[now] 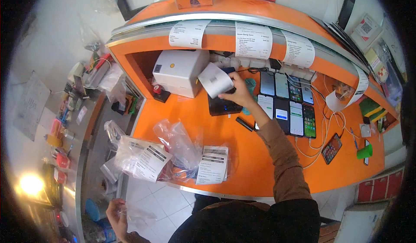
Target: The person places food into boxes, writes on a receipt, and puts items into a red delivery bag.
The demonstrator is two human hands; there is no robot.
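My right hand [240, 92] pinches a curled strip of white receipt paper [215, 82] between thumb and fingers. The strip curves above a black receipt printer [224, 106], and its lower end is hard to make out. Low at the left, past the counter's front edge, my left hand [117, 218] has its fingers closed on a thin clear plastic bag [139, 215]. On the orange counter [247, 168] lie packed clear bags with a printed receipt [152, 163] at the left and another receipt [212, 165] to its right.
Several smartphones [296, 118] lie in rows, trailing white cables [320, 145]. A white label printer [180, 72] and a red-handled stamp [158, 90] stand at the back left. More receipts [253, 40] hang from the shelf edge. A green cup [364, 151] lies at the right.
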